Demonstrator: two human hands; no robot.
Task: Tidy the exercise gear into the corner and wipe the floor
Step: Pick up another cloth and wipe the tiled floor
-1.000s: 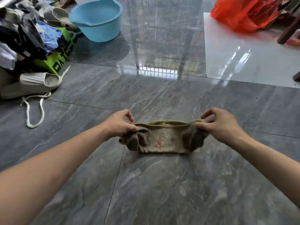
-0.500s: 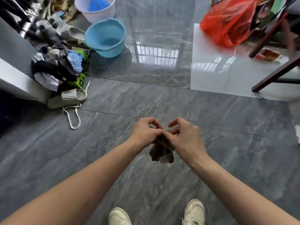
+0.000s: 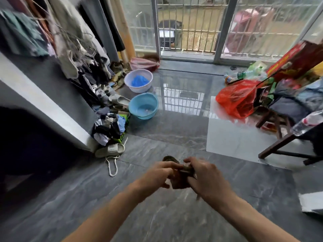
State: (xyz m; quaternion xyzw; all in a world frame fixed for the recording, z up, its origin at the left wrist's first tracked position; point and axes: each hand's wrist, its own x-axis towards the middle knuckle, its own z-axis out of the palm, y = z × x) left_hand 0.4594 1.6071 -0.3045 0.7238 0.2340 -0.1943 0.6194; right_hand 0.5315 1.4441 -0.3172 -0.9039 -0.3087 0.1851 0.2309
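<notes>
The grey tiled floor [image 3: 157, 215] takes up most of the view, glossy near the barred sliding door [image 3: 188, 27], probably from damp or polish. Along the left wall a heap of clothes [image 3: 108, 126] trails down from hangers to the floor, seemingly pushed there to keep the middle of the room free. A red plastic bag [image 3: 239, 100] sits at the right beside a dark wooden chair [image 3: 283, 142] piled with more things. Two basins stand near the clothes: a blue basin [image 3: 144, 105] nearer the camera, likely there for rinsing, and a white basin [image 3: 139, 80] behind it with something blue inside. A pale slipper [image 3: 111, 150] lies at the foot of the heap, with a loop of white cord [image 3: 112, 165] just in front of it.

The cloth [image 3: 178, 179] is bunched between both hands, held up off the floor in front of the person. The left hand [image 3: 157, 175] and right hand [image 3: 206, 179] both have fingers curled round it, close together, which looks like folding or wringing it ready for wiping.

Motion blur smears both hands, so exact finger positions cannot be told. Most of the cloth is hidden by them. No exercise gear can be picked out with certainty; the heap is too tangled. A water bottle [image 3: 307, 122] on the right is cut off by the frame edge.
</notes>
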